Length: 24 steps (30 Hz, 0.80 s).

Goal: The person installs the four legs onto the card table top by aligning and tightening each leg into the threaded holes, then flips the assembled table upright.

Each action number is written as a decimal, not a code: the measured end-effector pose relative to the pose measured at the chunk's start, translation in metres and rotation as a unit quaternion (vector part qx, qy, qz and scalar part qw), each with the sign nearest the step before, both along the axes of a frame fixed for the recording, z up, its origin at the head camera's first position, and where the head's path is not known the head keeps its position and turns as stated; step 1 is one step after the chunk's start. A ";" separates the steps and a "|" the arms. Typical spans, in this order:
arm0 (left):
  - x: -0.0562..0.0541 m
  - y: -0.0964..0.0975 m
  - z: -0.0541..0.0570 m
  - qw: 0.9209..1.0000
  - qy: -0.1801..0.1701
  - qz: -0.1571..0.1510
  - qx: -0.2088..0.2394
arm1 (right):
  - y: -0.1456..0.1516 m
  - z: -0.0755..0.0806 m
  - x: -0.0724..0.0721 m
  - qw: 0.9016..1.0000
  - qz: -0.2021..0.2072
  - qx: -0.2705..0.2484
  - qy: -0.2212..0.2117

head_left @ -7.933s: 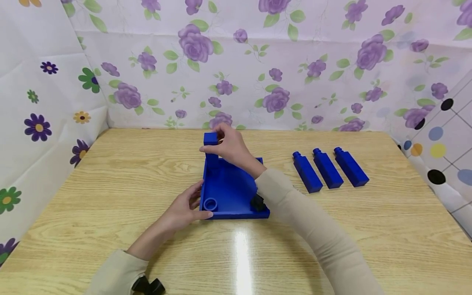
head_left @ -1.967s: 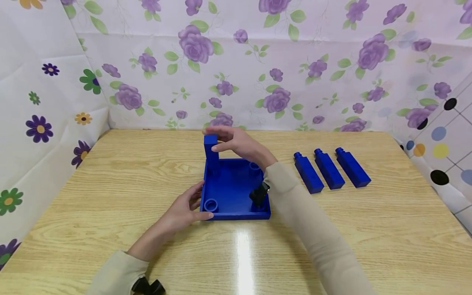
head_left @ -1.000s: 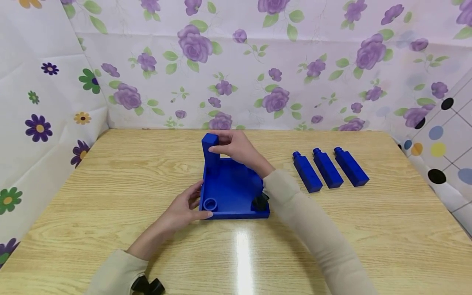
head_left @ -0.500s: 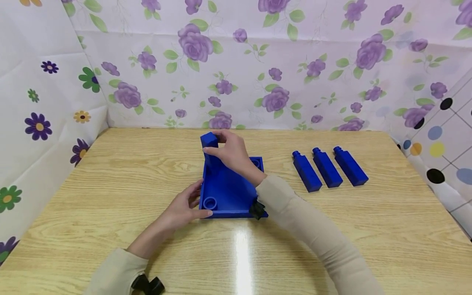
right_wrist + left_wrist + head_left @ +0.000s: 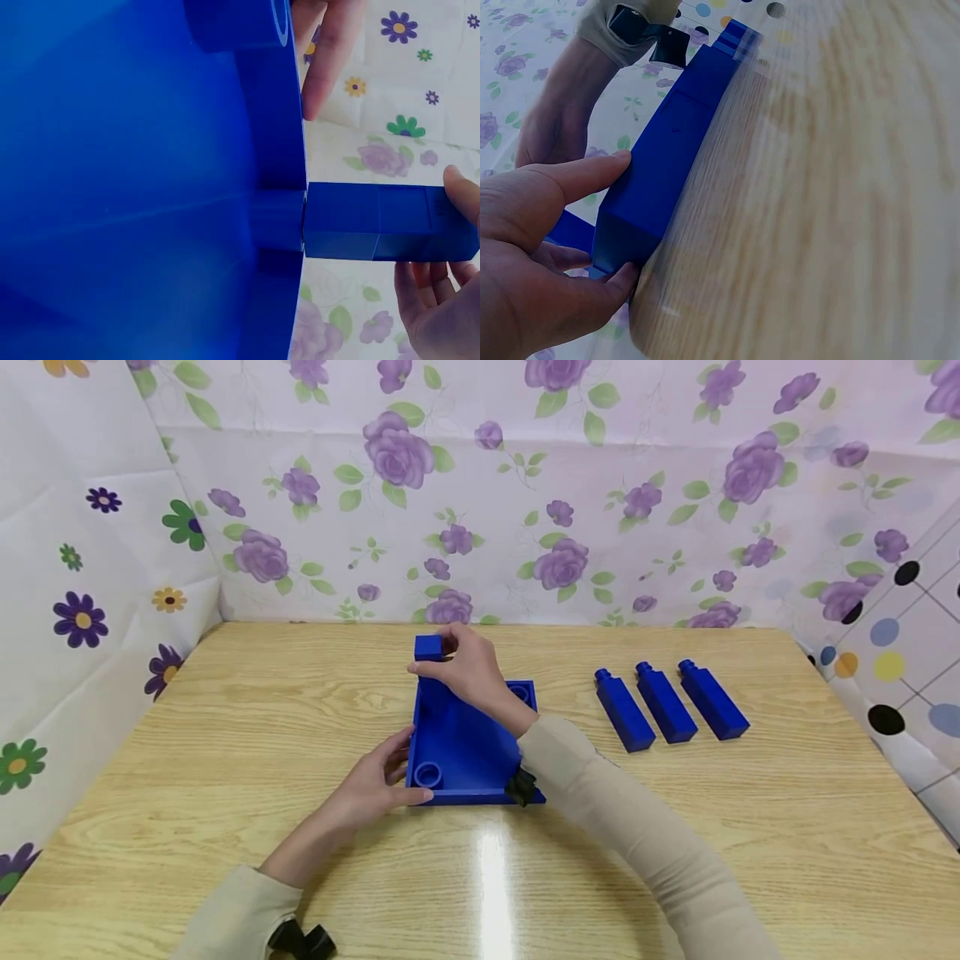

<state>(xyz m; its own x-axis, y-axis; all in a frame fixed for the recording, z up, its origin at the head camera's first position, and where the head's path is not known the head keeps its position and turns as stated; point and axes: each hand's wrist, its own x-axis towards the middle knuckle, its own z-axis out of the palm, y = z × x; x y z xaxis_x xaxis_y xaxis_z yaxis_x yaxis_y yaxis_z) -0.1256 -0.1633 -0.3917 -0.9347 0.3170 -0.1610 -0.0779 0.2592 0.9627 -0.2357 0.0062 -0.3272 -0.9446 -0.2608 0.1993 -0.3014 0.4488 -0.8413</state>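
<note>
A shallow blue square tabletop (image 5: pixel 472 743) lies with its raised rim upward and round sockets in its corners. At its back left corner stands a blue square table leg (image 5: pixel 428 647), its lower end meeting the corner socket in the right wrist view. My right hand (image 5: pixel 472 668) pinches the upper part of this leg (image 5: pixel 375 221) between thumb and fingers. My left hand (image 5: pixel 371 781) holds the tabletop's front left corner, thumb on the front edge and fingers along the left side. The front left socket (image 5: pixel 428 775) shows a bare round hole.
Three more blue legs (image 5: pixel 625 710) with threaded ends lie side by side on the wooden table (image 5: pixel 750 827), right of the tabletop. The back right socket (image 5: pixel 517 693) is partly behind my right wrist. A flowered cloth (image 5: pixel 555 510) hangs behind the table.
My right hand had loosened its fingers around the leg two seconds ago, then took hold again. The leg has turned about its upright axis. My left hand stays on the corner.
</note>
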 end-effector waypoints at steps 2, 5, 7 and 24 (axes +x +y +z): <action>0.000 -0.001 0.001 1.000 0.005 0.000 0.003 | 0.000 0.002 -0.001 1.000 0.010 0.004 -0.006; 0.000 -0.001 0.001 1.000 0.010 0.000 0.005 | 0.003 0.005 -0.003 0.999 0.032 0.011 -0.028; 0.000 -0.001 0.001 1.000 0.011 -0.002 0.002 | 0.007 0.008 -0.007 0.997 0.051 0.007 -0.052; 0.002 0.002 0.004 1.000 0.010 -0.002 0.001 | 0.035 0.015 -0.050 0.921 0.336 -0.090 -0.178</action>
